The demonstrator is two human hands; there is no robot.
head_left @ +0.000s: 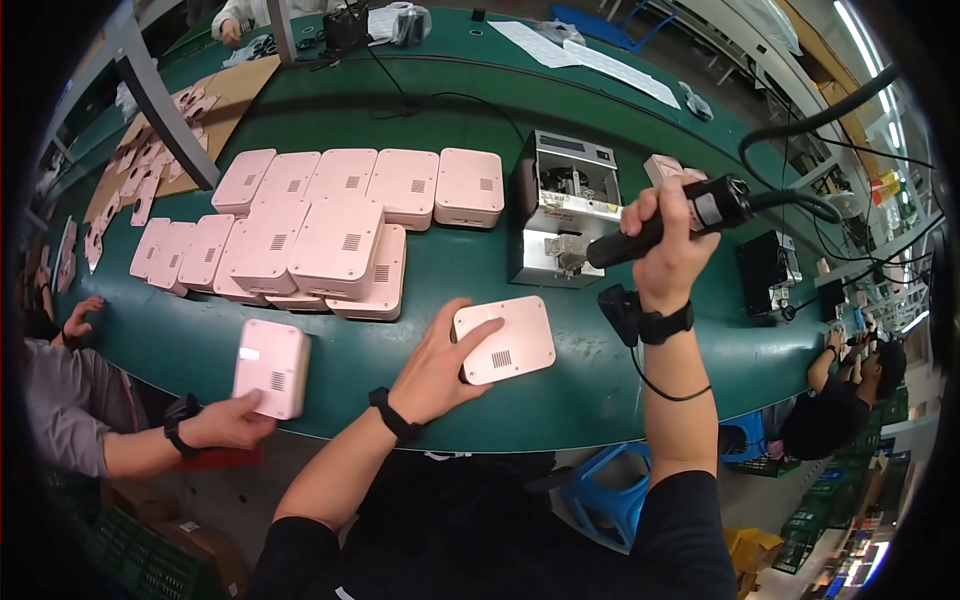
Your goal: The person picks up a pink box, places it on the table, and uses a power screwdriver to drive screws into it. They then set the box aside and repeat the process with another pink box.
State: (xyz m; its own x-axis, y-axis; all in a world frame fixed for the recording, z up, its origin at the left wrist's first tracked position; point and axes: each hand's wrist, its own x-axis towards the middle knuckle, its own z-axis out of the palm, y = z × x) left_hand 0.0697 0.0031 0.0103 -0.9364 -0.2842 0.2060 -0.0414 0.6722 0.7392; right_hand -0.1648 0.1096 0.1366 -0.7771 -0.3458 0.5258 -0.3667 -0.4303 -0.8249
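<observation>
My left hand (428, 368) grips the left end of a pale pink plastic box (525, 335) on the green table. This rounded box has a patch of vent slots and holes at its corners. My right hand (668, 262) is wrapped round a black electric screwdriver (707, 208), whose thick cable runs off its right end. The driver's left end is in front of a screw feeder (565, 165), a metal machine with an open top; whether they touch I cannot tell. Beyond my left hand, several similar pink boxes (335, 247) stand in rows, some stacked.
At the left, a co-worker's hand (232, 422) holds another pink box (270, 365). A grey post (165, 115) rises at the far left near a brown board (240, 98) with pink parts. A black device (765, 275) stands right of my arm. Blue stools (608, 490) are below the table edge.
</observation>
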